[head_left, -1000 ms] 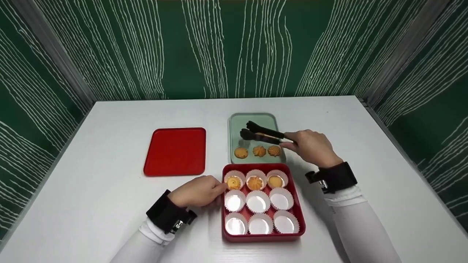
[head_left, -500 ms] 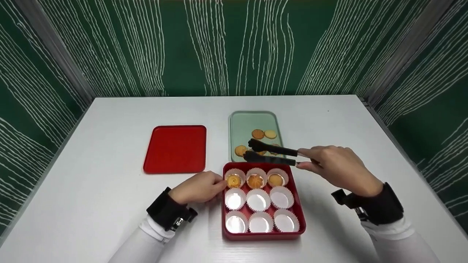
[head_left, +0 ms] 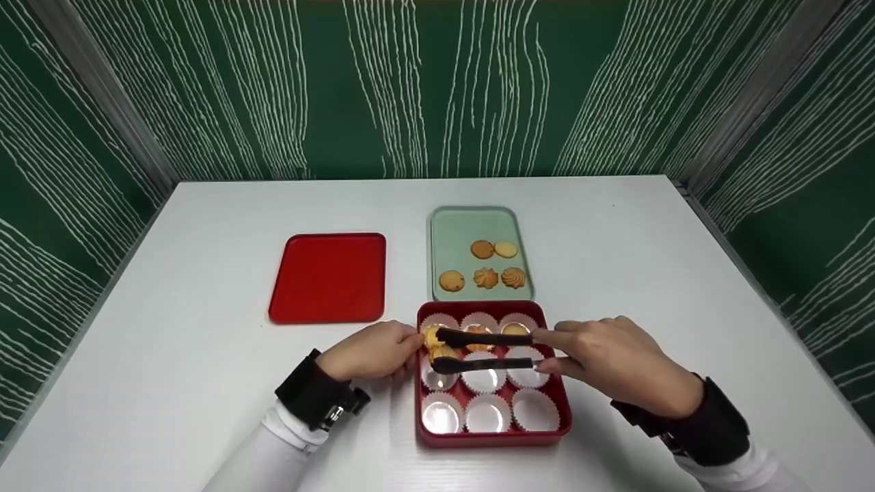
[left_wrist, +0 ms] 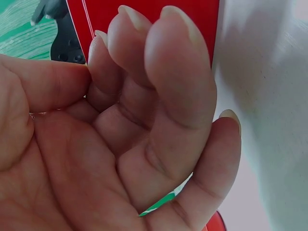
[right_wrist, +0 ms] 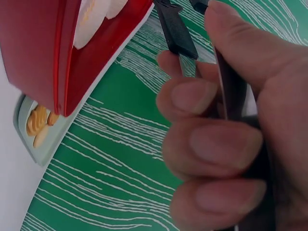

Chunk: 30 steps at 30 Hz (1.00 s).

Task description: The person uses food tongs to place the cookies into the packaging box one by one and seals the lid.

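Note:
My right hand grips a pair of black-tipped tongs, fingers curled round the handle in the right wrist view. Between the tong tips is a golden cookie, over the left cup of the middle row in a red box. White paper cups fill the box in rows. The back row holds three cookies, partly covered by the tongs. My left hand pinches the box's left wall, thumb at the rim and fingers curled against the outside, seen in the left wrist view.
Behind the box lies a pale green tray with several cookies, among them a swirled cookie and a round brown cookie. A flat red lid lies to the left on the white table.
The tongs have come from over the green tray, down and toward me, to over the box, a cookie between their tips. My left hand stays at the box's left wall.

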Available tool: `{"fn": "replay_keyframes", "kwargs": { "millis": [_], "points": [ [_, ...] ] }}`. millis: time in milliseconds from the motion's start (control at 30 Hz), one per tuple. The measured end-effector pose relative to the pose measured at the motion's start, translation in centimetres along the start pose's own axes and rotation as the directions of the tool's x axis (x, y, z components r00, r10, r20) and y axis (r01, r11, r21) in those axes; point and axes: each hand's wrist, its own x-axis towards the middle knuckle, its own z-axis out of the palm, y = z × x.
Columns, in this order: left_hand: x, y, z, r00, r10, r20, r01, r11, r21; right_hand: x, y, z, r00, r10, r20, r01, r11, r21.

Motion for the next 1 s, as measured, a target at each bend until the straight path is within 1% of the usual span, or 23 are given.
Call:
{"fn": "replay_keyframes", "kwargs": {
  "millis": [233,433,567,700,767,833,900,1000],
  "points": [
    [0.1,0.1,0.0,1.0,-0.002,-0.002,0.002,1.0,0.028,0.2,-0.7,0.8,0.999,-0.039,-0.021,0.038,0.999,-0.017],
    [0.1,0.1,0.0,1.0,-0.012,-0.014,0.012,0.999,0.048,0.5,-0.9,1.1,1.0,-0.028,0.011,0.028,0.999,-0.022],
    [0.0,0.2,0.0,1.0,-0.002,-0.015,0.003,0.999,0.046,0.5,-0.9,0.7,0.999,-0.019,0.035,0.019,1.0,0.007],
    [0.0,0.4,-0.1,0.999,0.019,-0.031,-0.017,0.997,0.07,0.3,-0.5,-0.4,0.999,0.017,0.049,-0.019,0.999,0.031],
    [0.0,0.5,0.0,0.998,0.035,-0.05,-0.03,0.994,0.101,0.1,0.0,-1.0,0.998,0.042,0.036,-0.043,0.999,0.026],
    [-0.1,0.6,0.2,0.996,0.052,-0.077,-0.041,0.989,0.142,0.0,0.6,-1.5,0.997,0.071,0.0,-0.071,0.997,0.015],
    [-0.2,0.7,0.5,0.991,0.066,-0.117,-0.045,0.984,0.172,-0.2,1.4,-1.9,0.993,0.108,-0.05,-0.108,0.994,0.001],
    [-0.7,0.7,1.1,0.978,0.072,-0.196,-0.034,0.981,0.19,-0.3,2.7,-2.2,0.978,0.17,-0.125,-0.17,0.985,0.007]
  ]
}}
